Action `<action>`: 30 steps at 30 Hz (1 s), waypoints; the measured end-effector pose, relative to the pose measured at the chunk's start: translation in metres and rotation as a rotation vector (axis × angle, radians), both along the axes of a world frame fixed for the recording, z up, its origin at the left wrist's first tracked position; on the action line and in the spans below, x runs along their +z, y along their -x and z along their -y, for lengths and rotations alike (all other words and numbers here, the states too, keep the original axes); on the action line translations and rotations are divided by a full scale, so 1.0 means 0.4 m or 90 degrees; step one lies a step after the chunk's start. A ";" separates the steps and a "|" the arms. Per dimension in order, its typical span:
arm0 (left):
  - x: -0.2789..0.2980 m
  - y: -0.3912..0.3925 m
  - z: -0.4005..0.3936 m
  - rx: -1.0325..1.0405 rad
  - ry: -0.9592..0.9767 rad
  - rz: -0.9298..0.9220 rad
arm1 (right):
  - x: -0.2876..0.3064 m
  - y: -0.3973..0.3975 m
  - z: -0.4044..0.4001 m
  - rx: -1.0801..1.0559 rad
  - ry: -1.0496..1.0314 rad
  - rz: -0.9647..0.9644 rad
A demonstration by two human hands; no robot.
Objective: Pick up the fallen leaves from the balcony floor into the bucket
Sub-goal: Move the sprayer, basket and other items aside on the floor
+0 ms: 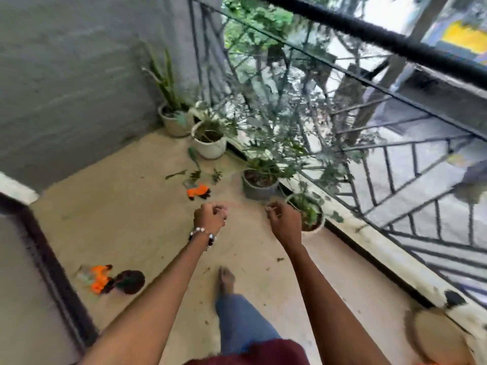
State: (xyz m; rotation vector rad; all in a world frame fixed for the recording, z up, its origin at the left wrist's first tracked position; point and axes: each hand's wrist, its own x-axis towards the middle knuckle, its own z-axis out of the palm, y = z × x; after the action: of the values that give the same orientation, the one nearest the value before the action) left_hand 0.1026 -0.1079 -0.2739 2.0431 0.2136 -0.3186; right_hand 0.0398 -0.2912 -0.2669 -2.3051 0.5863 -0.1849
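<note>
Presently, item one: fallen leaves [195, 175], a small green scatter on the balcony floor [126, 206], well ahead of our left hand [209, 218] and beside an orange-and-black glove [198, 192]. A few crumbs lie nearer our bare foot [226, 279]. Item two: bucket, which we cannot identify with certainty; a round tan rim [437, 335] sits behind our right hand [284, 219], low by the railing [395, 164]. Item three: hands, both raised forward at arm's length, fingers loosely curled, holding nothing we can make out, likely poised because we are stepping toward the leaves. Potted plants [209, 139] line the edge beyond.
</note>
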 end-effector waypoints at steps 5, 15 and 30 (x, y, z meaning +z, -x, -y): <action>-0.022 -0.213 -0.153 0.102 -0.004 -0.013 | -0.017 -0.275 -0.112 0.093 -0.011 -0.051; -0.039 -0.712 -0.453 0.225 -0.023 -0.050 | -0.065 -0.882 -0.374 0.282 0.034 -0.161; -0.318 -1.593 -0.818 0.098 -0.123 -0.153 | -0.387 -1.685 -0.712 0.181 -0.036 -0.394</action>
State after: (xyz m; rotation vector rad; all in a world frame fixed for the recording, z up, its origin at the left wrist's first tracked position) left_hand 0.7397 0.2194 -0.4013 2.1612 0.5651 -0.4617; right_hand 0.7137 -0.0063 -0.4217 -2.3457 0.5387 0.6923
